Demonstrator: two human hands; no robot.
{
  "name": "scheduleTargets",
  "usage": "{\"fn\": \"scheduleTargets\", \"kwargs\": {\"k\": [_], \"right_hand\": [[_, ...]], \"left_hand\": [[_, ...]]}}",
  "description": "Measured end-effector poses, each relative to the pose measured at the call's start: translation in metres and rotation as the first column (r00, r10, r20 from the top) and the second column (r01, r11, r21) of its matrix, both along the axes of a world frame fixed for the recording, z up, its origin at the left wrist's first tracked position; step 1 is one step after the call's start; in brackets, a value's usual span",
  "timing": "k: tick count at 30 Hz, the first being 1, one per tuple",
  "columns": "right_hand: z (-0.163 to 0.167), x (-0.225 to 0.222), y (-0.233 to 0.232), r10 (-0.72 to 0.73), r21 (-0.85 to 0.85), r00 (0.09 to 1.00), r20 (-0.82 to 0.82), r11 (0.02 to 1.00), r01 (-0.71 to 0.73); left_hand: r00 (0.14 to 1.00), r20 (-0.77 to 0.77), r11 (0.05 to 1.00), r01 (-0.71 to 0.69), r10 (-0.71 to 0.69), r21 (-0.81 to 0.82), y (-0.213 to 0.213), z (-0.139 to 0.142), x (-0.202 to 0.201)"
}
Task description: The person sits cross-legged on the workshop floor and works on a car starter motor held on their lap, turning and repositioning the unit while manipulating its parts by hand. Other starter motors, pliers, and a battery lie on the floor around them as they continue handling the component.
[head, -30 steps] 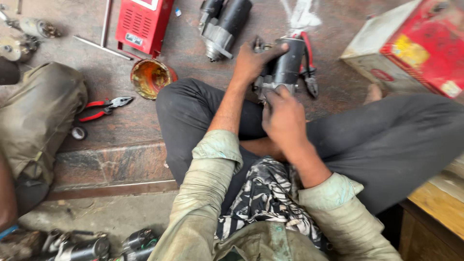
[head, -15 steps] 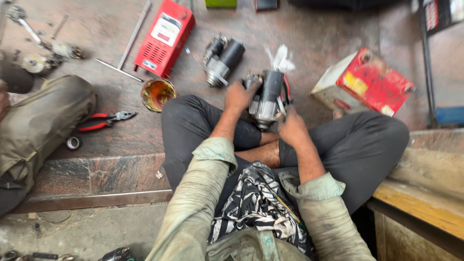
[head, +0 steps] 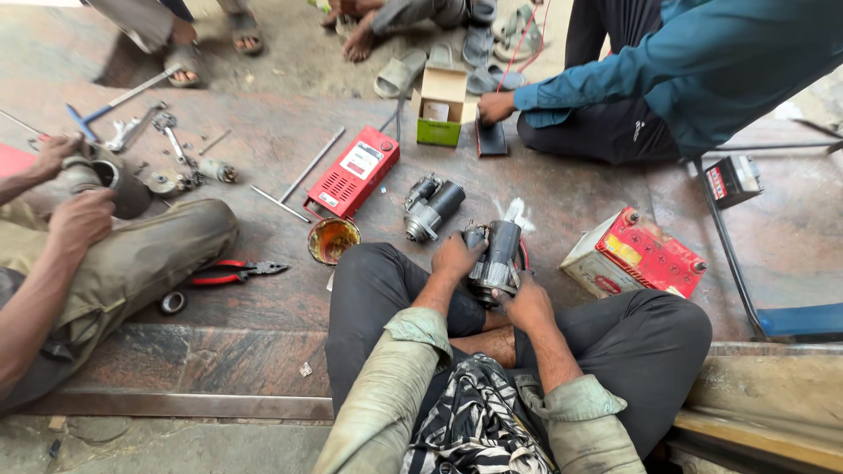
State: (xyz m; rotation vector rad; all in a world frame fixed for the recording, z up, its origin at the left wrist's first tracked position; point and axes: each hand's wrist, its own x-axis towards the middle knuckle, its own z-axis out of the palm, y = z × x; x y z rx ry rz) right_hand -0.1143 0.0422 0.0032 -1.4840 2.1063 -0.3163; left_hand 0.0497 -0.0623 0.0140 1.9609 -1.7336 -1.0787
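Observation:
I sit cross-legged on a stone floor with a grey starter motor (head: 498,256) held over my lap. My left hand (head: 455,258) grips its left side near the top. My right hand (head: 528,305) is closed on its lower end. A second starter motor (head: 431,208) lies on the floor just beyond, apart from my hands. A round tin with orange-brown grease (head: 334,240) stands to the left of my knee.
A red box-shaped device (head: 353,173), a red-and-white battery (head: 637,254), red-handled pliers (head: 232,273), loose tools and metal rods lie around. A person at left (head: 83,219) holds a cylindrical part. Another person in a teal shirt (head: 694,61) sits beyond.
The view has tilted up and pulled back, now showing the people around. My hands stay on the starter motor, held in about the same place over my lap.

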Motion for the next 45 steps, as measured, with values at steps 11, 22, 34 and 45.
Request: {"fn": "scheduleTargets", "kwargs": {"k": [11, 22, 34, 45], "right_hand": [[0.020, 0.010, 0.003, -0.039, -0.378, 0.999, 0.023, 0.925, 0.045], [0.128, 0.028, 0.054, 0.314, -0.494, 0.930, 0.192, 0.850, -0.185], [0.237, 0.017, 0.131, 0.411, -0.570, 0.872, 0.266, 0.796, -0.201], [0.309, 0.016, 0.178, 0.697, -0.269, 0.717, 0.032, 0.697, -0.665]], "left_hand": [[0.993, 0.114, 0.986, 0.032, -0.013, -0.163, 0.043, 0.037, 0.019], [0.958, 0.286, 0.781, 0.186, -0.009, -0.597, 0.110, 0.112, 0.087], [0.757, 0.638, 0.786, 0.479, -0.144, -0.390, 0.125, 0.135, 0.060], [0.588, 0.666, 0.730, 0.677, -0.458, -0.096, 0.118, 0.113, 0.068]]}}
